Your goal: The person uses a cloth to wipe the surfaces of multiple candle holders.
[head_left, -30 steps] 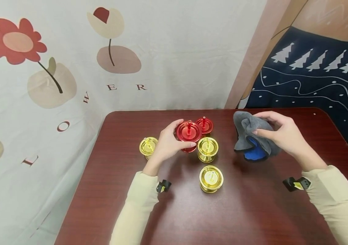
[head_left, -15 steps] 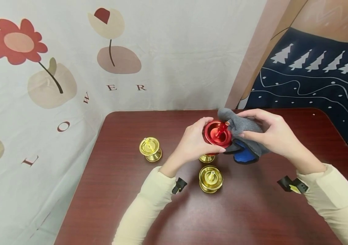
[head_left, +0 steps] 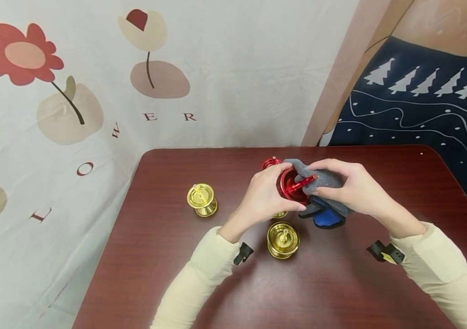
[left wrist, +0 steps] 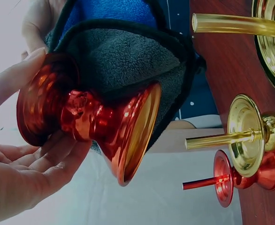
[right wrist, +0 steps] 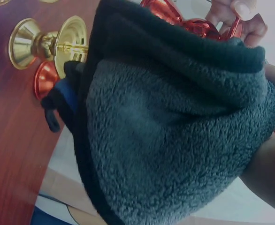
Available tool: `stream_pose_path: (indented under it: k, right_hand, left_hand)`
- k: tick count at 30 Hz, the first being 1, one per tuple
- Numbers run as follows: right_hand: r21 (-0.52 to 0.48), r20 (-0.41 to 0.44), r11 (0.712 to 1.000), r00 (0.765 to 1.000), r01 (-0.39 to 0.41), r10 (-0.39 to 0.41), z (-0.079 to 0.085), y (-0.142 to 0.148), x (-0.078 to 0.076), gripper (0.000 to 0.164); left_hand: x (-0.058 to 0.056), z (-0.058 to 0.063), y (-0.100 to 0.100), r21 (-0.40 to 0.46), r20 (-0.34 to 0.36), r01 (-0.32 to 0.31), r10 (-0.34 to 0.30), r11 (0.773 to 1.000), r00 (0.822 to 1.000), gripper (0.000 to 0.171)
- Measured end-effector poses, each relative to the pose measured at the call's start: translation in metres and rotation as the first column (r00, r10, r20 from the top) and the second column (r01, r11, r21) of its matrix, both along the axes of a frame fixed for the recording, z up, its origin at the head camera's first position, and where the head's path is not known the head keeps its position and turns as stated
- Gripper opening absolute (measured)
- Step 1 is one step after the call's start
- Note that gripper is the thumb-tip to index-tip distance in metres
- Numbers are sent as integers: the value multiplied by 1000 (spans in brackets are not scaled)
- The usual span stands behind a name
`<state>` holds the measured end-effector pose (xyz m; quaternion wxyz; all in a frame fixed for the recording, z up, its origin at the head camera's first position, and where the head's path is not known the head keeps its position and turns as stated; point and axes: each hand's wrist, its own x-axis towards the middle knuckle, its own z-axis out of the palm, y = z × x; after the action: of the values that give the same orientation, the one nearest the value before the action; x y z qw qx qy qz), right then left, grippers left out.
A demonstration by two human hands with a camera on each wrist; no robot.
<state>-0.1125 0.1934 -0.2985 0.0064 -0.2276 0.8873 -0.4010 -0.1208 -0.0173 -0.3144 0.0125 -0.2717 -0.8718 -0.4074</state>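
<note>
Held by my left hand (head_left: pixel 260 196) is a shiny red candle holder (left wrist: pixel 81 115), raised off the table and tilted so its centre spike leans right in the head view. In the left wrist view, the fingers and thumb grip it around the dish-shaped end, and its flared base faces away. My right hand (head_left: pixel 352 185) pinches a fluffy cloth (right wrist: pixel 165 136), grey on one side and blue on the other with a dark edge. The cloth lies against the holder's dish, beside the spike. Most of the right hand is hidden behind the cloth in its wrist view.
On the brown table (head_left: pixel 143 274) stand another red candle holder (head_left: pixel 272 161) behind the left hand, a gold one (head_left: pixel 201 198) at left and a gold one (head_left: pixel 283 240) in front. A further gold holder (left wrist: pixel 246 136) is mostly covered by the left hand in the head view.
My left hand has lifted the red candle holder and carried it right, tilting it towards the cloth. My right hand has brought the cloth left and slightly down against the holder's dish.
</note>
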Motion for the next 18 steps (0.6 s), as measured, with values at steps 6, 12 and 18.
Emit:
stream_pose_path:
  k: [6,12,18]
  right_hand:
    - [26,-10,1000,1000,-10,10,-4,-5,1,41]
    - [5,46,1000,999,-18,18,-6,-4,0,37]
    - [-31,44,999,999,-22,24,0,3,0,36]
  left_hand:
    - [3,-2,1,-37,7,-14,15,999,1000,75]
    - [2,-4,0,16,28,19,-20,1000,999,73]
    - [-2,1,0,-7,24,33,-33,999,999,74]
